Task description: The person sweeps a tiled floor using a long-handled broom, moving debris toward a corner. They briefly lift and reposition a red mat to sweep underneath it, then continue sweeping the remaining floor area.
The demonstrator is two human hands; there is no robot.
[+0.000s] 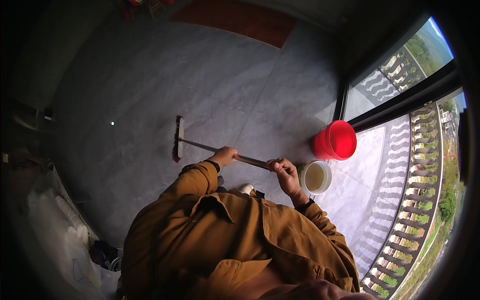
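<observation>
A push broom (181, 132) with a pale block and dark, reddish-tipped bristles stands on the grey floor, left of the middle. Its long metal handle (254, 162) runs from the block toward the lower right. My left hand (225, 156) is wrapped round the middle of the handle. Farther up, near the handle's end, my right hand (285, 179) closes on it, with the thumb lying along the top. Just right of my right hand is a white bucket (328, 176) holding cloudy, yellowish liquid. A red bucket (321, 143) stands right behind it.
Grey tiled floor (210, 75) stretches ahead. At the far side lies a reddish-brown panel (245, 20). A dark-framed glass door (395, 95) stands at the right, with a balustrade (419, 185) beyond. Plastic-wrapped material (60, 235) sits at the lower left. My shoe (246, 188) shows below the handle.
</observation>
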